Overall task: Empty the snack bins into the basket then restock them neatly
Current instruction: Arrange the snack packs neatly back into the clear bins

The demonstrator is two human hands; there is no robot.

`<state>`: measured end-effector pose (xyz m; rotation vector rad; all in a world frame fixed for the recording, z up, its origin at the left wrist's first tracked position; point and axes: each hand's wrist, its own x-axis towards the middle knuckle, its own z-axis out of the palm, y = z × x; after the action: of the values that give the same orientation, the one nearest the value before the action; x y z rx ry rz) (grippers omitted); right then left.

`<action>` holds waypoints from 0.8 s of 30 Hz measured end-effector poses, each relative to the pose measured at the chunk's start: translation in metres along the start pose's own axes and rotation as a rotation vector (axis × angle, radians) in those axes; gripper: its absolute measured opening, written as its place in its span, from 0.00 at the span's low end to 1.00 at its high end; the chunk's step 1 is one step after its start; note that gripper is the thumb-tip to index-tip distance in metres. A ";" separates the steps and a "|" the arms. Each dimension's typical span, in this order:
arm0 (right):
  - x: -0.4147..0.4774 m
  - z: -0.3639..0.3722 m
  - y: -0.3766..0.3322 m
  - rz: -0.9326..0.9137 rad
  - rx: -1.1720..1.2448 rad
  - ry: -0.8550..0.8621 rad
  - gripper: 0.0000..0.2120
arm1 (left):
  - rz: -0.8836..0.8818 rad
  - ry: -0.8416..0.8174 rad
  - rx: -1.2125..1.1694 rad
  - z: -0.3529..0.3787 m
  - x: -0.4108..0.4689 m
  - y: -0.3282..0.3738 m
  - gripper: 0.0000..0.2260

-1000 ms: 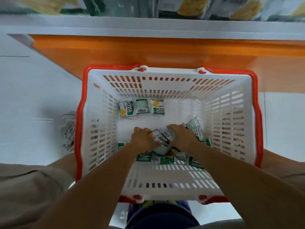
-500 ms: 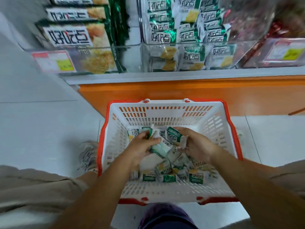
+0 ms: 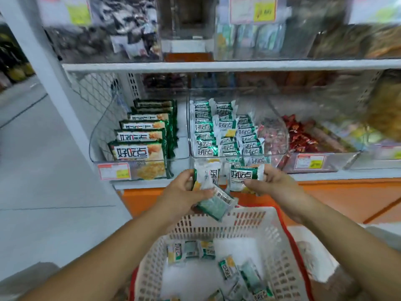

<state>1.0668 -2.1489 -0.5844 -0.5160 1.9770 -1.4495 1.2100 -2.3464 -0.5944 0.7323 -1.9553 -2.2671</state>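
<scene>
Both left hand (image 3: 182, 194) and right hand (image 3: 275, 183) clutch packets (image 3: 244, 177) over the basket (image 3: 268, 231); I'm restocking, I reckon, so next they need slotting upright into the bin (image 3: 189, 135)

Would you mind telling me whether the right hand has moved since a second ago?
Yes: the right hand has lifted out of the basket, above its far rim, gripping a snack packet.
</scene>
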 end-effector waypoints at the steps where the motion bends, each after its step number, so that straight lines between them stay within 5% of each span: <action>1: 0.002 -0.008 -0.015 -0.050 -0.008 0.022 0.24 | 0.029 0.022 0.011 -0.002 0.001 0.012 0.36; 9: 0.055 -0.032 -0.079 -0.292 -0.384 0.304 0.16 | 0.253 0.179 -0.001 -0.024 0.024 0.073 0.29; 17: 0.125 -0.012 -0.068 -0.189 -0.520 0.309 0.15 | 0.300 0.272 -0.089 -0.042 0.050 0.094 0.14; 19: 0.136 -0.008 -0.067 -0.182 -0.550 0.283 0.15 | 0.296 0.242 -0.077 -0.044 0.052 0.095 0.16; 22: 0.152 -0.004 -0.062 -0.221 -0.651 0.290 0.18 | 0.281 0.227 -0.073 -0.046 0.053 0.095 0.34; 24: 0.157 -0.001 -0.062 -0.225 -0.724 0.282 0.19 | 0.284 0.230 -0.072 -0.047 0.055 0.096 0.29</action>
<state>0.9486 -2.2678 -0.5658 -0.9004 2.7441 -0.9168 1.1551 -2.4274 -0.5250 0.6296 -1.7397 -1.9813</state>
